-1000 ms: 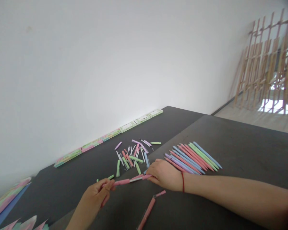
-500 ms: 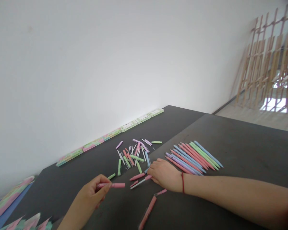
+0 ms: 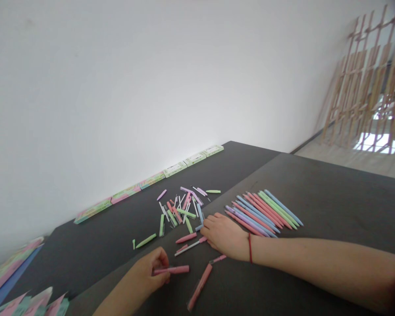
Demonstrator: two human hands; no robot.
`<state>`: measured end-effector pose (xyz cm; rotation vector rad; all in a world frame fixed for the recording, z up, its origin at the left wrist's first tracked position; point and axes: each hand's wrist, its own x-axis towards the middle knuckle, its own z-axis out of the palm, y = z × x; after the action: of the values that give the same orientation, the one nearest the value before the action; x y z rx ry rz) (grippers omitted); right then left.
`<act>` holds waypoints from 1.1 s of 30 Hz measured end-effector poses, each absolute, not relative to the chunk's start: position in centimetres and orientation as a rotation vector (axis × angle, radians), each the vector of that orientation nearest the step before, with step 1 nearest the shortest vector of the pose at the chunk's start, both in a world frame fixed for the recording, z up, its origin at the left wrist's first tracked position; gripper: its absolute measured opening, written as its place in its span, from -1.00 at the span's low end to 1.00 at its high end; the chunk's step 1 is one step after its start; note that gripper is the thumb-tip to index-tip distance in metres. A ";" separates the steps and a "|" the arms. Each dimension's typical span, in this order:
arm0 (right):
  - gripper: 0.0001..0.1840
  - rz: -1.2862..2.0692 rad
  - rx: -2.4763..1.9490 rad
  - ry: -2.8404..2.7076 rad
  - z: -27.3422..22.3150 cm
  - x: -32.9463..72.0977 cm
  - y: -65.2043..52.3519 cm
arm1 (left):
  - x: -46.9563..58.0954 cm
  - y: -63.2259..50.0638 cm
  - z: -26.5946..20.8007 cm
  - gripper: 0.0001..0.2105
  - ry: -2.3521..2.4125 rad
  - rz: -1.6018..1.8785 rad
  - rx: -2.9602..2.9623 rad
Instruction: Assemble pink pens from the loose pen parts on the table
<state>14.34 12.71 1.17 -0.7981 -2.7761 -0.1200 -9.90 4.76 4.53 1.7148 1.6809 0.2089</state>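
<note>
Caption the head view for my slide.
Left hand pinches a pink pen barrel; right hand rests by loose pen parts on a dark table.

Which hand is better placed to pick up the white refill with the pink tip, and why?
Probably the right hand: its fingertips rest beside the white refill, and it looks free. The left hand is nearer the viewer and already grips a pink barrel.

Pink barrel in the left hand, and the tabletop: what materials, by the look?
Pink barrel: likely plastic, matte, going by its uniform pastel colour with no glint. Tabletop: dark grey, dull and soft-looking, perhaps felt or a rubbery mat; a seam crosses it. The view leaves that open.
</note>
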 end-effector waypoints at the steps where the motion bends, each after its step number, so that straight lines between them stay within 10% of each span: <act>1: -0.93 -0.128 -0.796 -2.780 1.2 14.3 12.7 | -10.0 4.7 4.4 -0.94 1.703 0.194 1.764; 33: -0.88 0.121 -0.829 -2.888 5.1 16.1 11.4 | -7.9 3.9 8.5 -0.79 1.932 0.518 1.753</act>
<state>16.09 11.36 5.12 -0.8293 -2.8885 0.1209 -7.89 3.94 8.51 1.7526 1.9322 0.5179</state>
